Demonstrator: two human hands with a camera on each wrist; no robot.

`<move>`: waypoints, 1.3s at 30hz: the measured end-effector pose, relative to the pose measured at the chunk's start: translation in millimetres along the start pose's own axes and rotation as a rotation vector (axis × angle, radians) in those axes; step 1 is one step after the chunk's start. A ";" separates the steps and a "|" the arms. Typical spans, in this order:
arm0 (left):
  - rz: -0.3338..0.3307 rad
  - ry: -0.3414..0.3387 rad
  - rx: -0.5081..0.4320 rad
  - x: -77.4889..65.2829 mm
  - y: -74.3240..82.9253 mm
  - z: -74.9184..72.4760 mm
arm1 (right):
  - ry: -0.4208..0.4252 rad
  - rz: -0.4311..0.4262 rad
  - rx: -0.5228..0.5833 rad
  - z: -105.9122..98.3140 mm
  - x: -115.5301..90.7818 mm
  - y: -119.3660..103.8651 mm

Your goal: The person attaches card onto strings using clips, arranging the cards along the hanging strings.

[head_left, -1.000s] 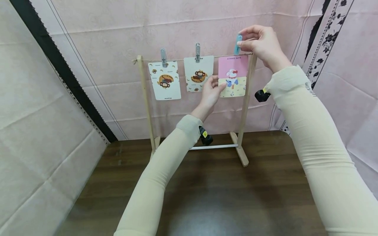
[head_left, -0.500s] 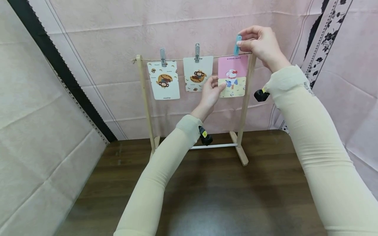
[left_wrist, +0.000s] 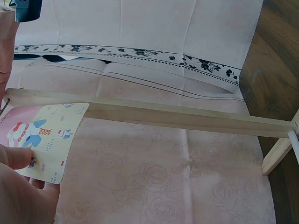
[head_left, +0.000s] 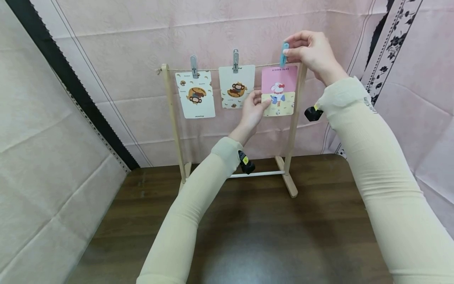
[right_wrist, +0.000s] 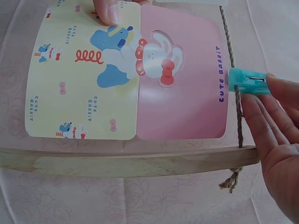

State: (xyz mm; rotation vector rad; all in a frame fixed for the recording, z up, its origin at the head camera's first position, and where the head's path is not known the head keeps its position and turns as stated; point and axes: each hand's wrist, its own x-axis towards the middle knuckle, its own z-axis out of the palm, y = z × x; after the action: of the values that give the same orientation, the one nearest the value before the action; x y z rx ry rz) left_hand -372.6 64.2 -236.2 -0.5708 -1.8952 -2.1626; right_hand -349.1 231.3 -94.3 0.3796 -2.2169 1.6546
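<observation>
My left hand (head_left: 252, 114) pinches the left edge of a pink and yellow rabbit card (head_left: 286, 83), thumb in front and fingers behind, as the left wrist view shows. Between thumb and fingers, my right hand (head_left: 315, 55) holds a blue clothespin (head_left: 283, 55) at the top edge of that card. In the right wrist view the clothespin (right_wrist: 247, 81) sits across the twine (right_wrist: 239, 121), its tip meeting the card's edge. To the left, two monkey cards (head_left: 196, 96) hang from the line by grey clothespins (head_left: 235, 60).
The line spans a wooden frame (head_left: 294, 118) with a white lower bar (head_left: 262, 173), standing on a brown wooden table (head_left: 248, 228). Pink patterned cloth (head_left: 134, 51) hangs behind, and pale cloth (head_left: 53, 169) covers the left side.
Both hands keep their hold on the card and the clothespin, almost still. The whole scene shifts slightly up and left in the head view.
</observation>
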 end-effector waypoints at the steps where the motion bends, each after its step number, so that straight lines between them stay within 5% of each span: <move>1: -0.005 0.001 -0.003 0.2 0.0 -0.2 | -0.002 0.000 0.001 0.2 0.0 0.2; 39: 0.020 0.001 -0.013 -2.1 -1.1 0.8 | -0.038 0.101 -0.055 -0.9 -0.1 -4.3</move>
State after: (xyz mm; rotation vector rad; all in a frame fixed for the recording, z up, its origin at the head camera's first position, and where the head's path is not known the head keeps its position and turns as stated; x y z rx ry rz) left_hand -371.0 65.0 -238.0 -0.5887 -1.8685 -2.1642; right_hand -347.2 231.0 -90.3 0.2915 -2.3395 1.6457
